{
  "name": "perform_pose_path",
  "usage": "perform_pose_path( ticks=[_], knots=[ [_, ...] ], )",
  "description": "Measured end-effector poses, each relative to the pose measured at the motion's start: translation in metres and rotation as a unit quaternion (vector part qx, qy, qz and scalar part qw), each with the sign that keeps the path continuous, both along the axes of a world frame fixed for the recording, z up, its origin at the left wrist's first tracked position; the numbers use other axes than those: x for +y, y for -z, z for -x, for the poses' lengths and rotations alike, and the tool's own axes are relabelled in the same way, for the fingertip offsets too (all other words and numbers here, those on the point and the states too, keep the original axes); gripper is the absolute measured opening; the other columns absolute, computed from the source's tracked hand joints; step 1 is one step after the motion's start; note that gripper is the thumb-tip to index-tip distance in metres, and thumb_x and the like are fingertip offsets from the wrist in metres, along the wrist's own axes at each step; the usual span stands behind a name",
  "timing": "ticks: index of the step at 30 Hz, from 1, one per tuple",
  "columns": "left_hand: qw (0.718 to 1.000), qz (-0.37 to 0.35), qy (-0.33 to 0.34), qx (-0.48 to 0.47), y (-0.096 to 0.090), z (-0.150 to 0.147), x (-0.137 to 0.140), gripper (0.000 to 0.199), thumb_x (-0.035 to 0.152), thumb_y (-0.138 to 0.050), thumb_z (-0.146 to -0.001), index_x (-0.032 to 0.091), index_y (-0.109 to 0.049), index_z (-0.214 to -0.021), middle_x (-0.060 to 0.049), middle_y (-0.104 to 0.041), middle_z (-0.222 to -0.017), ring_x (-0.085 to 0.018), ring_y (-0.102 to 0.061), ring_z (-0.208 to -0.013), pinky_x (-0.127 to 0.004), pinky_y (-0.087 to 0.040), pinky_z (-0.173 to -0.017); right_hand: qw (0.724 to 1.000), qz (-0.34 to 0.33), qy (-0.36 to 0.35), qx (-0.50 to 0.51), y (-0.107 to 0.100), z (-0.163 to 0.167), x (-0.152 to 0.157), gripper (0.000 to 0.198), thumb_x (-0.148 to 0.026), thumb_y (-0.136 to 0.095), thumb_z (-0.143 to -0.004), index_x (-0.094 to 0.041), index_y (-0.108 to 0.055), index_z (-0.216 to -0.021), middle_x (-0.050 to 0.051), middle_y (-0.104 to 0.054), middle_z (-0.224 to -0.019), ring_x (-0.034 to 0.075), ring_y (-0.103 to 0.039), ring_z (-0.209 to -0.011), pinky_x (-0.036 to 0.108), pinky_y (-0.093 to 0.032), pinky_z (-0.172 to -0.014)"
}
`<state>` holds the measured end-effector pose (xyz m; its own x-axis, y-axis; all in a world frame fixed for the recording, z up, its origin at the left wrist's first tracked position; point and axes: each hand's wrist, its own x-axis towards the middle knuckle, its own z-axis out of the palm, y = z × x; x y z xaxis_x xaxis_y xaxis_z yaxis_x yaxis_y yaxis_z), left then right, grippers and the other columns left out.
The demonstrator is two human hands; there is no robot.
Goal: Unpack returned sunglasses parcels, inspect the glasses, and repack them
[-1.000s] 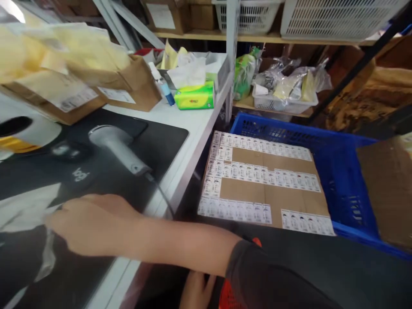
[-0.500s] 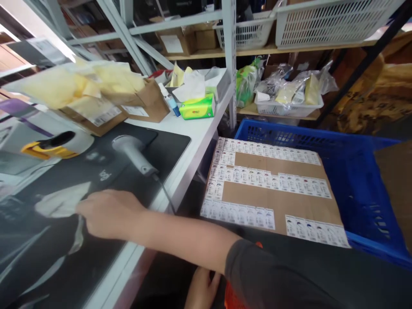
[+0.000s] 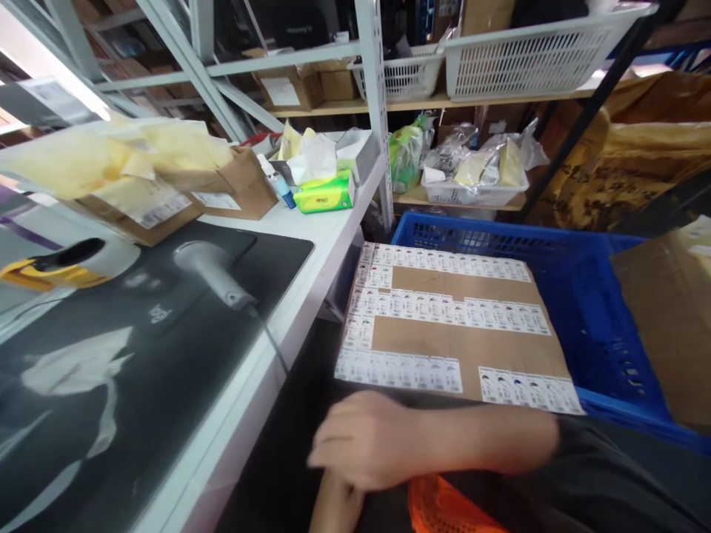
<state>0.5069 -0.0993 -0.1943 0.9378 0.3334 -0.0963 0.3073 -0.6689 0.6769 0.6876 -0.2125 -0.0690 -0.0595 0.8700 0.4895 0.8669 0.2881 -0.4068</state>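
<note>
My right hand (image 3: 364, 440) is over my left hand (image 3: 338, 503) at the lower middle, beside the desk's edge. Its fingers curl downward, close together, and what they hold, if anything, is hidden. My left hand shows only its back and wrist; the right hand covers its fingers. An orange perforated plastic thing (image 3: 449, 511) lies just below my right wrist. On the black desk mat (image 3: 183, 385), a crumpled pale strip (image 3: 78, 363) with a long curling tail lies away from both hands. A grey barcode scanner (image 3: 214, 274) rests on the mat, its cable over the edge.
A cardboard sheet with rows of printed labels (image 3: 444, 337) lies over a blue crate (image 3: 589, 296). A tape dispenser (image 3: 61, 263), boxes of yellow mailers (image 3: 149, 215), a tissue pack (image 3: 325, 194) and a spray bottle (image 3: 278, 181) stand on the desk. White baskets (image 3: 533, 55) sit on shelves.
My right hand has let go of the pale strip on the mat and moved right and down, over my left hand. The view has shifted slightly to the right.
</note>
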Motion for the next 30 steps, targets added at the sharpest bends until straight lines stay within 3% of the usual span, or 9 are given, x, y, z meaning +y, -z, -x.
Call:
perform_pose_path(
  ticks=[2, 4, 8, 10, 13, 17, 30],
  knots=[
    [1.0, 0.01, 0.022, -0.008, -0.001, -0.012, -0.001, 0.028, 0.039, -0.049, -0.096, 0.025, -0.072, -0.1, -0.007, -0.074, -0.102, -0.026, -0.071, -0.098, -0.04, -0.061, -0.088, 0.988, 0.066, 0.12, 0.074, 0.034, -0.014, -0.048, 0.025, -0.015, -0.046, -0.094, -0.018, -0.07, -0.102, 0.004, -0.072, -0.101, 0.017, -0.065, -0.092, 0.029, -0.052, -0.087],
    [0.999, -0.006, 0.028, -0.043, 0.0, -0.026, 0.001, 0.027, 0.037, -0.048, -0.097, 0.023, -0.071, -0.101, -0.008, -0.072, -0.107, -0.025, -0.069, -0.102, -0.04, -0.059, -0.091, 0.948, 0.121, 0.242, 0.166, 0.057, -0.023, -0.091, 0.028, -0.011, -0.045, -0.095, -0.02, -0.071, -0.1, 0.005, -0.072, -0.098, 0.017, -0.066, -0.091, 0.03, -0.052, -0.087],
    [0.985, -0.099, 0.002, -0.139, 0.005, -0.053, 0.006, 0.022, 0.027, -0.05, -0.097, 0.02, -0.07, -0.1, -0.011, -0.067, -0.115, -0.024, -0.066, -0.108, -0.042, -0.057, -0.095, 0.866, 0.134, 0.378, 0.298, 0.072, -0.009, -0.135, 0.026, -0.015, -0.044, -0.096, -0.022, -0.069, -0.1, 0.006, -0.071, -0.101, 0.018, -0.065, -0.099, 0.032, -0.052, -0.091],
    [0.977, -0.141, -0.002, -0.161, 0.008, -0.064, 0.007, 0.019, 0.022, -0.05, -0.096, 0.019, -0.069, -0.101, -0.011, -0.065, -0.117, -0.024, -0.064, -0.109, -0.042, -0.057, -0.095, 0.862, 0.134, 0.373, 0.315, 0.073, 0.011, -0.133, 0.026, -0.016, -0.047, -0.094, -0.024, -0.069, -0.106, 0.007, -0.069, -0.111, 0.019, -0.063, -0.107, 0.033, -0.051, -0.097],
    [0.968, -0.183, 0.029, -0.166, 0.011, -0.078, 0.004, 0.018, 0.018, -0.05, -0.096, 0.018, -0.066, -0.104, -0.012, -0.064, -0.118, -0.024, -0.063, -0.11, -0.042, -0.057, -0.095, 0.901, 0.175, 0.28, 0.281, 0.081, 0.04, -0.115, 0.029, -0.018, -0.055, -0.089, -0.027, -0.068, -0.113, 0.003, -0.066, -0.122, 0.019, -0.058, -0.116, 0.036, -0.042, -0.111],
    [0.958, -0.228, 0.077, -0.154, 0.013, -0.096, -0.004, 0.023, 0.015, -0.05, -0.094, 0.017, -0.062, -0.114, -0.014, -0.061, -0.124, -0.026, -0.061, -0.115, -0.044, -0.056, -0.097, 0.936, 0.251, 0.186, 0.16, 0.097, 0.05, -0.097, 0.019, -0.022, -0.058, -0.092, -0.025, -0.071, -0.105, -0.001, -0.072, -0.112, 0.02, -0.057, -0.117, 0.045, -0.025, -0.122],
    [0.956, -0.264, 0.086, -0.1, 0.019, -0.181, -0.02, 0.041, 0.023, -0.05, -0.095, 0.011, -0.049, -0.135, -0.02, -0.049, -0.144, -0.037, -0.046, -0.134, -0.057, -0.044, -0.11, 0.951, 0.229, 0.185, 0.09, 0.116, 0.047, -0.096, 0.015, -0.03, -0.059, -0.097, -0.023, -0.072, -0.098, -0.004, -0.074, -0.103, 0.018, -0.06, -0.108, 0.042, -0.029, -0.12]
  ],
)
